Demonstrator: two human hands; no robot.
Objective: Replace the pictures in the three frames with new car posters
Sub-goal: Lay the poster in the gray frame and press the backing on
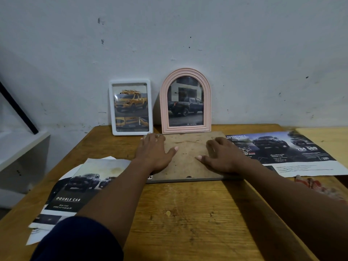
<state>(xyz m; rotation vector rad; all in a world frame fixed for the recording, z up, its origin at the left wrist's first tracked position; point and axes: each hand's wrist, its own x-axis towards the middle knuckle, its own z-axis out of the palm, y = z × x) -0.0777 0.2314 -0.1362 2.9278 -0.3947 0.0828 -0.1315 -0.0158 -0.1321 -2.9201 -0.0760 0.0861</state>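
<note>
Resting palm-down on the face-down frame (188, 147), left hand (154, 154) and right hand (223, 157), both spread flat

- The room is dim and greyish — soft light, perhaps from above and the right.
- The pink arched frame (185, 100) throws a weak shadow leftward on the wall (188, 34).
- Straight lines bend near the edges — a wide lens; the near sleeve (75, 240) is blurred and dark.
</note>
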